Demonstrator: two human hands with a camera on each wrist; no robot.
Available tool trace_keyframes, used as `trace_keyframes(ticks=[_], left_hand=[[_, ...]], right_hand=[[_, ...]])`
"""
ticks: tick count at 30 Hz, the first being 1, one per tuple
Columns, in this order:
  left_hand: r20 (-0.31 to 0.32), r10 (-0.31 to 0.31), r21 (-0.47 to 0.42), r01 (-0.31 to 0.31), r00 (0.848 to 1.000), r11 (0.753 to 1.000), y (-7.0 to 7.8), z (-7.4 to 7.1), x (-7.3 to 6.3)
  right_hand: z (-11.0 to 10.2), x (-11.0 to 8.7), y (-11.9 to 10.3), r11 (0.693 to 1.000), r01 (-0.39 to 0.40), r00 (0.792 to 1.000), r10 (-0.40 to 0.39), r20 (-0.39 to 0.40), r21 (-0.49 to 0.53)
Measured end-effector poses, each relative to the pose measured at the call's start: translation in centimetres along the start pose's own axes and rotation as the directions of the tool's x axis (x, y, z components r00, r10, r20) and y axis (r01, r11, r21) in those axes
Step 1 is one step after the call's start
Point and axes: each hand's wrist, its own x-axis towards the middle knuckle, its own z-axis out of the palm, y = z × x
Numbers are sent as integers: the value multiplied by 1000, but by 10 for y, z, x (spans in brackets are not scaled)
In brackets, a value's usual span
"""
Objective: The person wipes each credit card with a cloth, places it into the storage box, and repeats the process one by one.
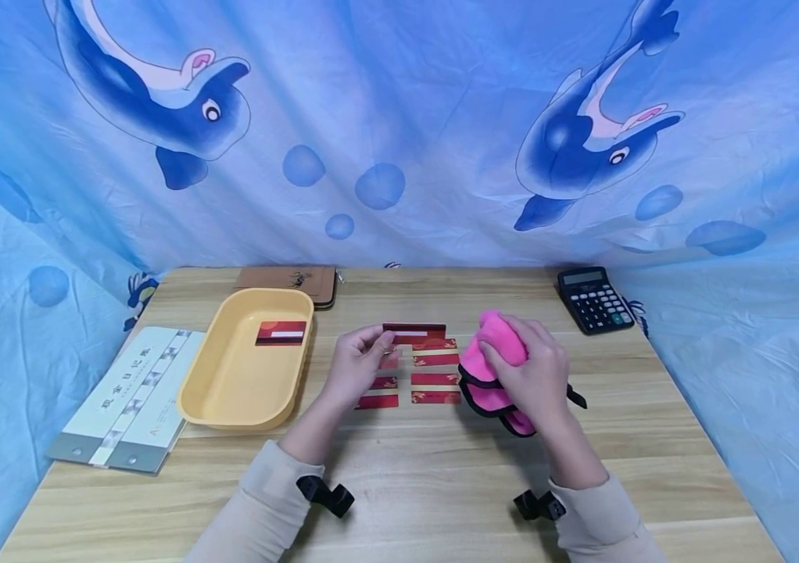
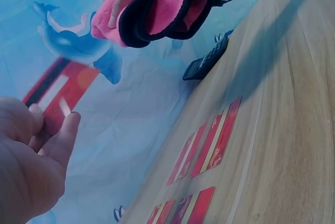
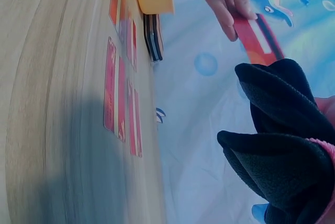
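Observation:
My left hand pinches a red bank card by its left end, between thumb and fingers. The card is held up above the table, its dark stripe and white strip showing; it is tilted in the left wrist view. In my right hand is a folded pink cloth with black edging, gripped in a bunch. Its black underside hangs toward the right wrist camera, close beside the bank card in that view. Below both hands, several red cards with pale bands lie in two columns on the table.
A yellow tray on the left holds another red card. Beside it lies a pale green folder. A brown wallet sits behind the tray, and a black calculator stands at the back right. Blue curtains surround the table.

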Motion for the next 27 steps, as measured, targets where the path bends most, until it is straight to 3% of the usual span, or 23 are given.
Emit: trace_keyframes(ticks=[7,14,20,27], left_hand=[[18,-55,-46,56,998,997,-1,4,1],[55,-42,-16,43,998,999,-2,10,1],[98,-31,-89,39,995,995,-1,19,-1],[139,-18,-45,24,990,999,-5,27,-2]], right_hand=[[6,-1,-7,998,48,999,-48,18,39],[14,1,-18,997,61,995,-65,79,55],[22,2,-27,996,73,990,-67,120,-44],[31,0,-36,983,118,986,-100,130,-140]])
